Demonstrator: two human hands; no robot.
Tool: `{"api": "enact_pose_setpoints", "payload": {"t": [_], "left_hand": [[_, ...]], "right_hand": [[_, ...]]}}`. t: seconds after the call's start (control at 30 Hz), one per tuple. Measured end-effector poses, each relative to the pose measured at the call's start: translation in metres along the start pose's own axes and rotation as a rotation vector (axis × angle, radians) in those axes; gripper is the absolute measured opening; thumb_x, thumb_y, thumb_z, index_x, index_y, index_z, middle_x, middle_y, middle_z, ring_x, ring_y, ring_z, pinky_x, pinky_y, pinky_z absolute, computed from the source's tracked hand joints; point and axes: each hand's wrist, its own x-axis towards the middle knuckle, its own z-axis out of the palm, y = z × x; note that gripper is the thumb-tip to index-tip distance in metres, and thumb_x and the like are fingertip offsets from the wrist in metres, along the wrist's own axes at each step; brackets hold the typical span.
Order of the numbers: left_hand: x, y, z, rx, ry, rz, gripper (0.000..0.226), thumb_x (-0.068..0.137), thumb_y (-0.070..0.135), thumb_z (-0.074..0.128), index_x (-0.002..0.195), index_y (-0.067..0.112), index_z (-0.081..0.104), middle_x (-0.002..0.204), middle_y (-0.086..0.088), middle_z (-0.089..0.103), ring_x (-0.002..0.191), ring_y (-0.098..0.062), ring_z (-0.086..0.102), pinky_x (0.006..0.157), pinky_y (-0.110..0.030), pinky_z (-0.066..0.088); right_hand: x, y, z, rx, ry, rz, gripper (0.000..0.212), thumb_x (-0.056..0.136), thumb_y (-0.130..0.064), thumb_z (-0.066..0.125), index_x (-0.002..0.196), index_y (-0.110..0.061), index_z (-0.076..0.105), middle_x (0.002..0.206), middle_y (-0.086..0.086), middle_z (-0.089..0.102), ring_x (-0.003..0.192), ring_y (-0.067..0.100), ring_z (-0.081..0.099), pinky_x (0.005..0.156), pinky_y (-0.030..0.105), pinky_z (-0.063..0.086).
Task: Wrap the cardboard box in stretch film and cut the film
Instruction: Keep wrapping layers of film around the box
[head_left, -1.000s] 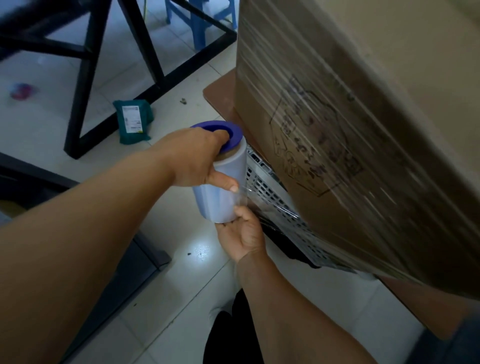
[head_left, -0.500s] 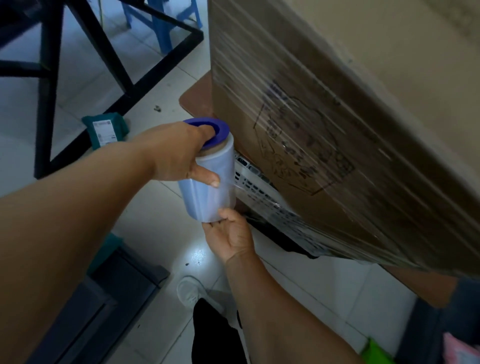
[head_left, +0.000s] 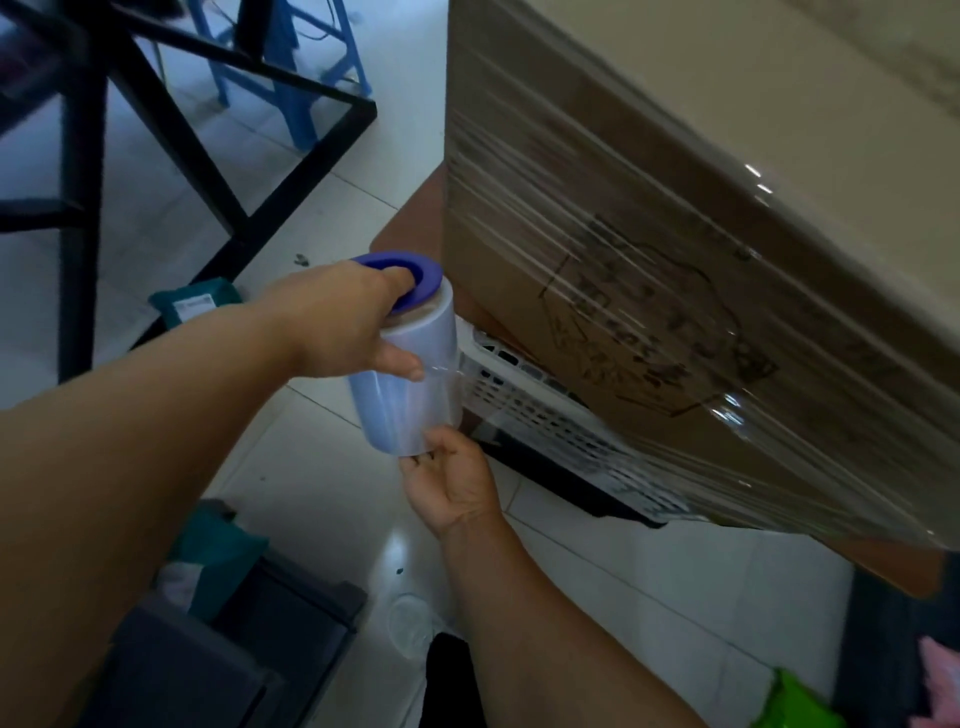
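Note:
A large cardboard box (head_left: 649, 218) fills the right side, its near face banded with clear stretch film (head_left: 571, 291). It rests on a white perforated crate (head_left: 524, 400). Just left of the box's corner is an upright stretch film roll (head_left: 410, 395) with a purple end cap (head_left: 410, 270). My left hand (head_left: 343, 322) grips the roll's top, fingers in the cap hole, thumb on the roll's side. My right hand (head_left: 452, 483) holds the roll's bottom end from below. A sheet of film runs taut from the roll to the box.
A black metal table frame (head_left: 171, 135) and a blue plastic stool (head_left: 291, 62) stand on the white tiled floor at upper left. A teal parcel (head_left: 197, 306) lies on the floor. Dark grey bins (head_left: 218, 660) sit at lower left. A brown board (head_left: 410, 228) lies under the crate.
The view has shifted, so the roll and both hands sit closer to the box's left corner. Both hands keep the same hold on the roll.

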Motion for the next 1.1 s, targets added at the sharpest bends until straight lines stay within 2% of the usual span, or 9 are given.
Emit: {"api": "enact_pose_setpoints", "payload": {"t": [0.2,0.3,0.4,0.53,0.63,0.73,0.83,0.97,1.1], "left_hand": [[0.010,-0.016,-0.013,-0.010,-0.002,0.001,0.065,0.068,0.064,0.064,0.112,0.017,0.049,0.088,0.001,0.058,0.072,-0.014,0.055,0.067,-0.026,0.044],[0.016,-0.018,-0.022,0.008,-0.006,0.003,0.068,0.067,0.067,0.061,0.112,0.017,0.049,0.086,0.003,0.056,0.071,-0.012,0.053,0.066,-0.024,0.041],[0.025,-0.020,-0.031,0.050,-0.007,0.029,0.080,0.058,0.076,0.050,0.112,0.017,0.050,0.086,0.003,0.057,0.072,-0.012,0.054,0.067,-0.023,0.041],[0.036,-0.023,-0.043,0.090,-0.020,0.025,0.090,0.054,0.079,0.044,0.118,0.016,0.048,0.092,0.000,0.060,0.077,-0.015,0.057,0.072,-0.027,0.046],[0.041,-0.027,-0.050,0.112,-0.016,-0.006,0.088,0.055,0.078,0.047,0.116,0.015,0.048,0.089,0.000,0.059,0.074,-0.015,0.055,0.067,-0.026,0.041],[0.044,-0.033,-0.055,0.141,-0.026,-0.034,0.084,0.056,0.077,0.048,0.112,0.014,0.047,0.076,0.004,0.053,0.063,-0.011,0.049,0.060,-0.024,0.036],[0.049,-0.039,-0.055,0.145,-0.012,-0.057,0.080,0.057,0.075,0.048,0.108,0.013,0.046,0.067,0.008,0.042,0.056,-0.004,0.039,0.061,-0.024,0.033],[0.057,-0.047,-0.055,0.166,0.008,-0.071,0.080,0.057,0.075,0.047,0.107,0.013,0.047,0.065,0.008,0.039,0.055,-0.005,0.037,0.064,-0.027,0.035],[0.066,-0.053,-0.059,0.186,0.006,-0.066,0.081,0.058,0.076,0.047,0.108,0.012,0.047,0.065,0.007,0.042,0.055,-0.005,0.040,0.063,-0.026,0.035]], "right_hand": [[0.014,0.008,0.021,0.009,-0.002,-0.006,0.053,0.083,0.016,0.035,0.130,-0.003,0.051,0.120,0.016,0.060,0.108,0.027,0.056,0.112,0.035,0.034],[0.022,0.005,0.030,0.002,-0.027,0.007,0.056,0.082,0.016,0.034,0.131,-0.004,0.051,0.125,0.017,0.058,0.113,0.027,0.054,0.113,0.036,0.032],[0.031,0.005,0.040,0.019,-0.056,0.015,0.050,0.082,0.018,0.032,0.119,-0.004,0.058,0.112,0.015,0.064,0.107,0.025,0.057,0.115,0.038,0.030],[0.040,0.002,0.055,-0.012,-0.061,0.034,0.049,0.083,0.016,0.032,0.120,-0.005,0.056,0.103,0.011,0.067,0.101,0.021,0.059,0.105,0.031,0.036],[0.044,-0.001,0.066,-0.019,-0.092,0.045,0.047,0.083,0.017,0.032,0.114,-0.005,0.059,0.099,0.010,0.069,0.098,0.020,0.061,0.100,0.029,0.040],[0.049,0.000,0.075,-0.021,-0.098,0.058,0.054,0.082,0.019,0.032,0.126,-0.003,0.054,0.104,0.011,0.067,0.100,0.021,0.062,0.100,0.029,0.042],[0.055,0.000,0.080,-0.045,-0.105,0.070,0.052,0.081,0.019,0.032,0.123,-0.004,0.054,0.106,0.011,0.063,0.103,0.022,0.058,0.106,0.029,0.038],[0.063,0.002,0.087,-0.065,-0.112,0.078,0.060,0.080,0.017,0.035,0.133,-0.007,0.048,0.107,0.010,0.062,0.100,0.021,0.059,0.090,0.025,0.048],[0.076,0.002,0.093,-0.048,-0.128,0.081,0.065,0.078,0.018,0.036,0.136,-0.008,0.045,0.111,0.010,0.059,0.101,0.021,0.058,0.088,0.025,0.050]]}}
